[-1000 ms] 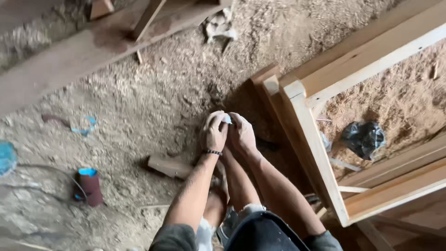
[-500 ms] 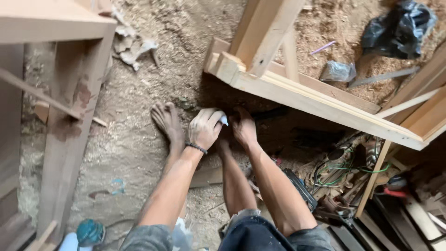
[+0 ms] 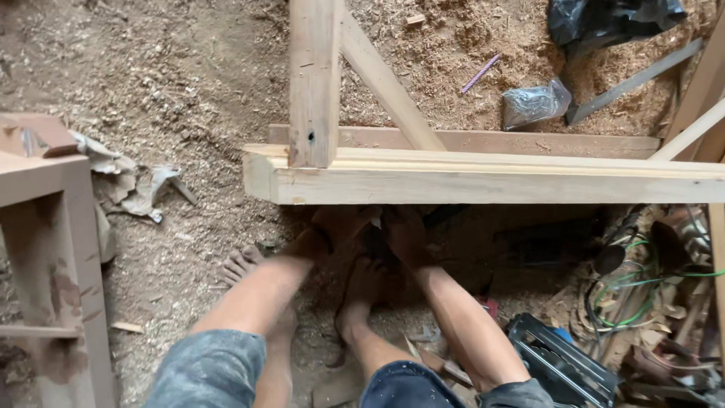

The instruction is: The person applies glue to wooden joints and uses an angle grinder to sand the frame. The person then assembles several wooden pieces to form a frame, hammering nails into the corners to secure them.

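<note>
Both hands reach down under the near edge of a pale wooden frame beam (image 3: 483,180) that runs left to right across the middle of the view. The left hand (image 3: 336,227) and the right hand (image 3: 404,230) sit close together in the beam's shadow, touching or nearly touching its underside. Their fingers are hidden, so whether either is closed on anything cannot be told. An upright post (image 3: 313,79) and a diagonal brace (image 3: 389,87) rise from the beam on the far side. The person's bare feet stand on the sawdust floor (image 3: 174,83) just near of the hands. Far right lie a black plastic bag (image 3: 604,19) and a small clear bag (image 3: 535,103). Near right, a black tool case (image 3: 563,366) sits beside tangled green wires (image 3: 642,283). A reddish wooden frame (image 3: 53,249) stands at the left.
</note>
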